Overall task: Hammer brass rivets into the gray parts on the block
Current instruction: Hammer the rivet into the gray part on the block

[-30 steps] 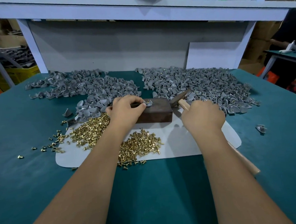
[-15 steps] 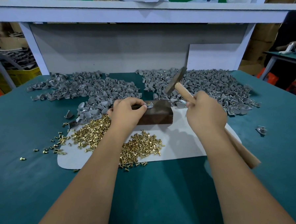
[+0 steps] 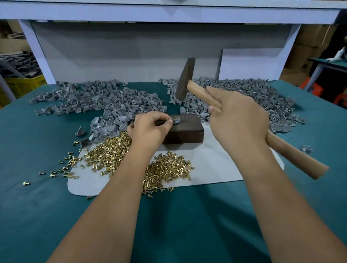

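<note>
On block, left hand pinching gray part, right hand gripping raised hammer.

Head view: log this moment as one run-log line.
left hand pinches gray part on block | right hand holds hammer raised | rivet seated, not struck
</note>
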